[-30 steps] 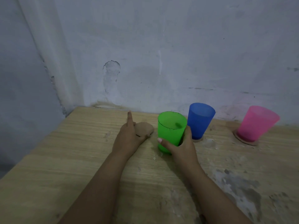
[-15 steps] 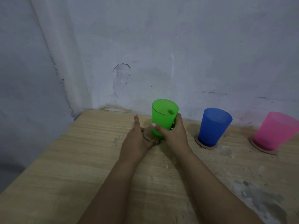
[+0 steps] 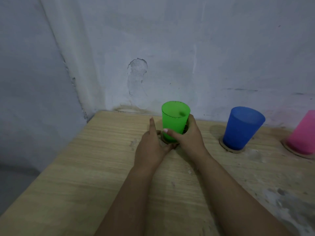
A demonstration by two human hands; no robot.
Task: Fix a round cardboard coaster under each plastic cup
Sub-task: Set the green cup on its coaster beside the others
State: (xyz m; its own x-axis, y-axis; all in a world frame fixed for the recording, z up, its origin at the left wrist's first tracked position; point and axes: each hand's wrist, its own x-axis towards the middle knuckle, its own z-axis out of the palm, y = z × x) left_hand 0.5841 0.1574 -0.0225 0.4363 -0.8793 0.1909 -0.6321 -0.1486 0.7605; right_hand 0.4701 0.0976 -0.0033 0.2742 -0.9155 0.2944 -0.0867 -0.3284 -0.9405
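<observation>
- Green cup [image 3: 174, 122]: upright, gripped low on its wall by the right hand [image 3: 186, 140], thumb on the near side, fingers wrapped round the far side.
- Coaster [image 3: 167, 142]: directly beneath the green cup, mostly hidden; only a thin brown edge visible between the two hands.
- Left hand [image 3: 151, 147]: pressed against the coaster's left edge, index finger pointing straight ahead; exact finger contact underneath not discernible.
- Handling, as judged: thin plastic, light, easily tipped or squeezed out of round; best held near the base, with a gentle grip.
- Cardboard disc: stiff but light, prone to sliding on the table [image 3: 85, 176]; best pinned at the rim.
- Blue cup [image 3: 242, 128] and pink cup [image 3: 303, 135]: well right of the right hand, each already on a disc.
</observation>
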